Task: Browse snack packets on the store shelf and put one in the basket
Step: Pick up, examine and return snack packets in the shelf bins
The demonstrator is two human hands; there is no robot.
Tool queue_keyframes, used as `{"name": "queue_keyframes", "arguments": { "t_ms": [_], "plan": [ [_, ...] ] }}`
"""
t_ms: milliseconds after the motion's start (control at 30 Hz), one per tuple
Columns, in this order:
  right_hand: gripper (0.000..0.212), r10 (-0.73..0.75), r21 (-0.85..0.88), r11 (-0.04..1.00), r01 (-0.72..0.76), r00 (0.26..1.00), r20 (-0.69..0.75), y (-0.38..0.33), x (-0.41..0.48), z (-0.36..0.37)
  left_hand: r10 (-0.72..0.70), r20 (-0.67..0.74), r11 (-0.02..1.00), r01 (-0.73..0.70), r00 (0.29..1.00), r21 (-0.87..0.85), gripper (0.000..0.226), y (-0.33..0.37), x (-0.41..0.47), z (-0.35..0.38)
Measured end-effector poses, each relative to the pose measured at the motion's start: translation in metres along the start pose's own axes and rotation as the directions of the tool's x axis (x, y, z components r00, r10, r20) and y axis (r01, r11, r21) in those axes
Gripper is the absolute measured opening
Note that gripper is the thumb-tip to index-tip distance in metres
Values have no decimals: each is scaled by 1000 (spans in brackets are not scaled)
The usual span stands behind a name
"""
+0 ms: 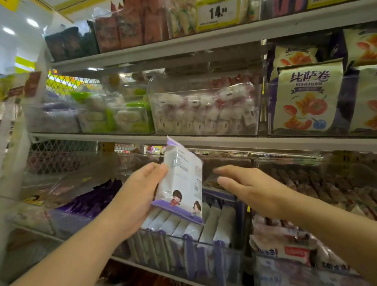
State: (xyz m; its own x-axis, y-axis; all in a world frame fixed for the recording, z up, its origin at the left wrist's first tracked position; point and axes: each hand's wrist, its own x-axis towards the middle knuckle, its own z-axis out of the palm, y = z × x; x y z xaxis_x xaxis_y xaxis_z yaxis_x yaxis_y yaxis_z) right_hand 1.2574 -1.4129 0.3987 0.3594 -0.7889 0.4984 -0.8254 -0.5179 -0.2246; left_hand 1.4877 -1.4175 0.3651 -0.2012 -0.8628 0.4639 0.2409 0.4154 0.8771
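My left hand grips a white snack packet with purple edges and cartoon figures, holding it upright in front of the shelf. My right hand hovers just right of the packet, fingers straight and pointing left, holding nothing. Directly below, a clear bin holds a row of several matching white and purple packets. No basket is in view.
Shelves run across the view with clear bins of snacks. Large cream bags with orange pictures stand at the upper right. Red-brown packets fill the bin to the right. A yellow price tag hangs on the top shelf.
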Motion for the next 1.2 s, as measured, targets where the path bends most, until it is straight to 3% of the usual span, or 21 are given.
{"name": "queue_keyframes", "arguments": {
  "t_ms": [67,133,233,333,467,600,733,833,1067,1200],
  "plan": [
    [34,-11,399,917,10,1000,0,-24,-6,6,38,9,999,-38,999,5,28,2,-9,-2],
    [26,1,708,707,-6,1000,8,-44,-10,14,60,12,998,-60,998,6,27,2,-17,-3],
    [25,81,863,505,-2,996,-45,-63,-12,25,72,9,997,-72,997,34,25,-1,-24,-8],
    [26,109,879,476,19,991,-80,-69,-15,31,77,-1,996,-77,997,53,28,-2,-31,-15],
    [34,44,819,572,41,996,-81,-74,-21,38,126,14,990,-127,992,62,55,5,-38,-21],
    [37,-37,751,653,98,995,-98,-78,-27,44,231,4,970,-231,973,79,34,7,-42,-15],
    [25,-58,828,549,115,993,-99,-80,-31,41,225,39,971,-227,974,73,31,6,-45,-17],
    [27,0,881,469,61,998,-69,-80,-29,35,208,48,976,-211,977,56,31,5,-46,-18],
    [30,97,880,475,22,992,-77,-75,-26,30,162,50,986,-163,985,19,26,4,-45,-9],
    [33,180,891,453,18,977,-111,-74,-27,33,20,176,999,-25,984,30,28,1,-50,-9]
  ]
}}
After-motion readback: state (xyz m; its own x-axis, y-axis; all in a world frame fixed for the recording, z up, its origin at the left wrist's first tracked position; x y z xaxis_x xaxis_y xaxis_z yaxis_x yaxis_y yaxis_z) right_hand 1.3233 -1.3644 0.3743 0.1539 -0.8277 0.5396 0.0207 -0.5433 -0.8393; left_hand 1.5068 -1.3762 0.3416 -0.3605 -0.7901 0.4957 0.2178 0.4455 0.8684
